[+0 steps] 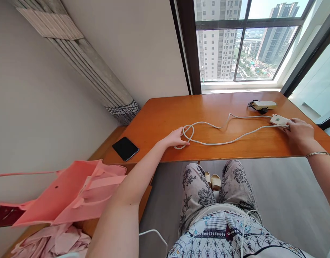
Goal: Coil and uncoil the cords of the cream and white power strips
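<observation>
My left hand point(177, 138) is curled around the looped end of a white cable point(218, 144) on the wooden desk, thumb and fingers on either side of the loops. Over at the desk's right side, my right hand point(300, 133) grips the near end of a white power strip point(278, 119). The cable runs from the strip, and its two strands spread across the desk towards the loops by my left hand. What my right fingers do beneath the strip is hidden.
A pale box-shaped device with a black cord point(264, 105) lies at the desk's back right. A dark-screened tablet or phone point(125, 148) rests near the left edge of the desk point(165, 111). Left of my arm are a pink bag point(65, 193) and pink cloth point(52, 242). A window stands behind.
</observation>
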Action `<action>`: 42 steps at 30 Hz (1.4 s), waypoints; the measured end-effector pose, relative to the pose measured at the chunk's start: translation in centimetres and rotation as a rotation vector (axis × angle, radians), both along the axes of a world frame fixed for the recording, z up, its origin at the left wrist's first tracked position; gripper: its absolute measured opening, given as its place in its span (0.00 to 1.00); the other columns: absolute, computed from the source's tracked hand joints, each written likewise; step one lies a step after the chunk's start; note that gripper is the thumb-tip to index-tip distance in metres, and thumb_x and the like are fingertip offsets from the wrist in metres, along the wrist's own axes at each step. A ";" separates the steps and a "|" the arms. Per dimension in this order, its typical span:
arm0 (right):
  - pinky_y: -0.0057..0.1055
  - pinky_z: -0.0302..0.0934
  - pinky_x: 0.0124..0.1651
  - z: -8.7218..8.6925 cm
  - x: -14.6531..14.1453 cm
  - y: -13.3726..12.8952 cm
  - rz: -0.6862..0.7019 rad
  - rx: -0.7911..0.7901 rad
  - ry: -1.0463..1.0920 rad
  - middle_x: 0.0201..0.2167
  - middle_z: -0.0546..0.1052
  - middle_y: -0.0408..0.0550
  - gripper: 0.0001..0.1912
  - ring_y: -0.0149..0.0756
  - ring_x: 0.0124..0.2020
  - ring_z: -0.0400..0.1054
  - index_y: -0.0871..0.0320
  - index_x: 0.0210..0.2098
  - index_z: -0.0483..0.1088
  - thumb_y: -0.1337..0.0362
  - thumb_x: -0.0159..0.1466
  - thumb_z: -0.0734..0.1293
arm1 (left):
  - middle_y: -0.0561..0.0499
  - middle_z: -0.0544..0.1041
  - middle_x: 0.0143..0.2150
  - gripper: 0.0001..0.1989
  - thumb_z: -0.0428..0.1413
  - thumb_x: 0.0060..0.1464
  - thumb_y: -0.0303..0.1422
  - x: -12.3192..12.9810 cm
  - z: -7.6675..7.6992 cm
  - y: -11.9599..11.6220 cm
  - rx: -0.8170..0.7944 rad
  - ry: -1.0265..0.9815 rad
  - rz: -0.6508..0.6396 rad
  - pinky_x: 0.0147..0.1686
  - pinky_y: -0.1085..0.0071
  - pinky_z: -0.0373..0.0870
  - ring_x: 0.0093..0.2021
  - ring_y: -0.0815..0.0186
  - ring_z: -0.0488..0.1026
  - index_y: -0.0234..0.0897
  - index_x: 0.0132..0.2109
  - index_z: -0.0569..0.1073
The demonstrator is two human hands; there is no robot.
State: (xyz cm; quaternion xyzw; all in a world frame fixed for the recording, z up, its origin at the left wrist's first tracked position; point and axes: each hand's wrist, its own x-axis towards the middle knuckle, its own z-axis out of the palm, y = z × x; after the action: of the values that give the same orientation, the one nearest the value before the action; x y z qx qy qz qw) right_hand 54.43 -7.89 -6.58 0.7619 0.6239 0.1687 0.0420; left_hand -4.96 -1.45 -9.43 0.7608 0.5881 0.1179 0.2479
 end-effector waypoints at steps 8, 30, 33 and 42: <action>0.45 0.66 0.43 0.0 -0.1 0.0 -0.024 -0.012 0.019 0.63 0.73 0.59 0.28 0.56 0.55 0.71 0.59 0.55 0.75 0.52 0.73 0.51 | 0.45 0.79 0.40 0.07 0.58 0.58 0.32 0.7 0.6 -0.6 0.325 0.181 0.216 0.38 0.66 0.66 0.41 0.55 0.77 0.38 0.44 0.72; 0.44 0.68 0.40 0.2 0.6 0.1 -0.064 -0.048 0.031 0.65 0.71 0.59 0.28 0.55 0.55 0.71 0.59 0.55 0.77 0.55 0.73 0.51 | 0.33 0.80 0.56 0.42 0.57 0.58 0.37 -5.5 0.1 0.3 0.206 0.358 0.337 0.55 0.48 0.72 0.54 0.41 0.78 0.40 0.77 0.53; 0.46 0.68 0.40 0.4 0.8 0.0 -0.069 -0.039 0.058 0.65 0.71 0.60 0.28 0.56 0.55 0.71 0.60 0.56 0.76 0.55 0.72 0.52 | 0.33 0.67 0.71 0.56 0.65 0.48 0.44 -6.6 0.5 0.7 0.156 -0.042 0.364 0.60 0.50 0.71 0.60 0.44 0.76 0.44 0.78 0.47; 0.46 0.67 0.40 0.5 1.1 0.3 -0.094 -0.054 0.054 0.63 0.71 0.63 0.28 0.58 0.56 0.70 0.59 0.56 0.76 0.54 0.72 0.53 | 0.41 0.76 0.61 0.24 0.46 0.60 0.53 -7.5 2.9 1.0 0.294 -1.456 0.562 0.60 0.64 0.74 0.63 0.60 0.74 0.41 0.45 0.75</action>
State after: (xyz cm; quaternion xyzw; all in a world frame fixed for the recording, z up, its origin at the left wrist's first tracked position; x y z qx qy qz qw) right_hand 55.52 -7.63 -6.10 0.7933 0.5927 0.1290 0.0535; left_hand -12.43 -0.43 -6.51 0.3407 0.4266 0.7202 0.4280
